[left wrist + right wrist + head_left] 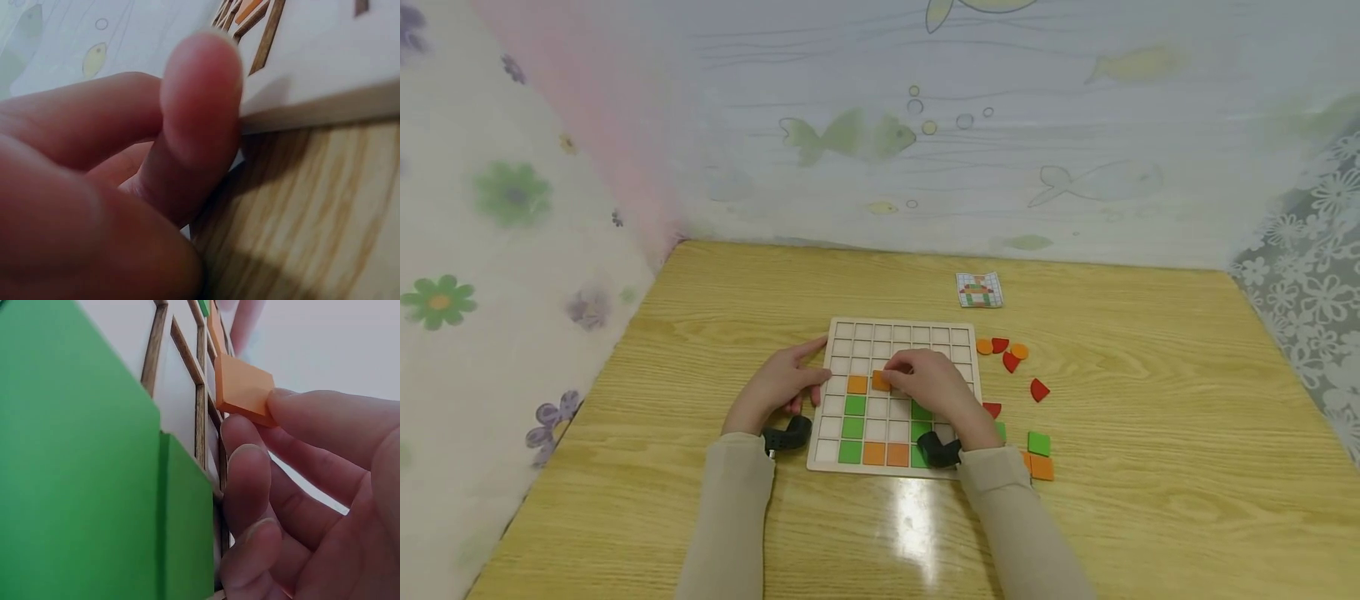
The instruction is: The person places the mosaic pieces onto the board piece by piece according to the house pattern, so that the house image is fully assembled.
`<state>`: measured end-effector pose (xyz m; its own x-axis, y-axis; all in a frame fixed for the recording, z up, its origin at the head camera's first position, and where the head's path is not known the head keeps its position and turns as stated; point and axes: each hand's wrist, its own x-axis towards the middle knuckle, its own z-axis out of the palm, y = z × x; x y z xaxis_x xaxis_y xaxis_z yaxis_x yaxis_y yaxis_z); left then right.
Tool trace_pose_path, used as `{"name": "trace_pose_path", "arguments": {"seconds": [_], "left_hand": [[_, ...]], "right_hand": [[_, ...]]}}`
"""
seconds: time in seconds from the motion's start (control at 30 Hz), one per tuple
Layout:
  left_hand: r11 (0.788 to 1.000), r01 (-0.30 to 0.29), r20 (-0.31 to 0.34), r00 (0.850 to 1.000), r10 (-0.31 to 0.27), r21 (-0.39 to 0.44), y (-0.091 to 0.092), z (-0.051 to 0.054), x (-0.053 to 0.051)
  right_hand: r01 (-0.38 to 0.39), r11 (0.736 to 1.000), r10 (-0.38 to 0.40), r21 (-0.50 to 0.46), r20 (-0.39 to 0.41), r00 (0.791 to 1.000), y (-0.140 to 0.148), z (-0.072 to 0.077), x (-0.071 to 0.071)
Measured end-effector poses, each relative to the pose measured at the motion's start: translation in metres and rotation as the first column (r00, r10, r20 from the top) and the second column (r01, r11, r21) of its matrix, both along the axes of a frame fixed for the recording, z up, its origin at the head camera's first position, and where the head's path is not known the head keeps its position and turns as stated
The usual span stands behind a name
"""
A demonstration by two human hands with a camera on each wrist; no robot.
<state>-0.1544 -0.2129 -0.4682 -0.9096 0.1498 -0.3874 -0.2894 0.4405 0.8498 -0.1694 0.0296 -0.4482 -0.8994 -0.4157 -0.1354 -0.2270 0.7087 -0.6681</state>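
Here, right fingers (240, 432) pinch an orange tile (247, 387).

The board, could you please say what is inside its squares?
Green tiles and orange tiles sit in some squares; others are bare. The board under the right hand cannot be fully seen.

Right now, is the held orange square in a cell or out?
Out: the right hand pinches the orange square, tilted over the board, its side edge showing.
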Motion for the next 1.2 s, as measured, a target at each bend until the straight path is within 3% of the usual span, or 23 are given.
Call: {"name": "trace_pose_path", "arguments": {"seconds": [0.43,1.2], "left_hand": [[1.000,0.001,-0.001,1.000,-0.001,-0.022,0.0014,0.0028,-0.0014],[1.000,-0.010,0.001,1.000,0.010,-0.010,0.0012,0.0018,0.0014]], "right_hand": [[-0.035,0.999,0.036,0.019,-0.035,0.999,-0.0035,0.0033,0.0008],[-0.042,0.999,0.042,0.019,-0.027,0.999,-0.0062,-0.0013,0.0031]]}}
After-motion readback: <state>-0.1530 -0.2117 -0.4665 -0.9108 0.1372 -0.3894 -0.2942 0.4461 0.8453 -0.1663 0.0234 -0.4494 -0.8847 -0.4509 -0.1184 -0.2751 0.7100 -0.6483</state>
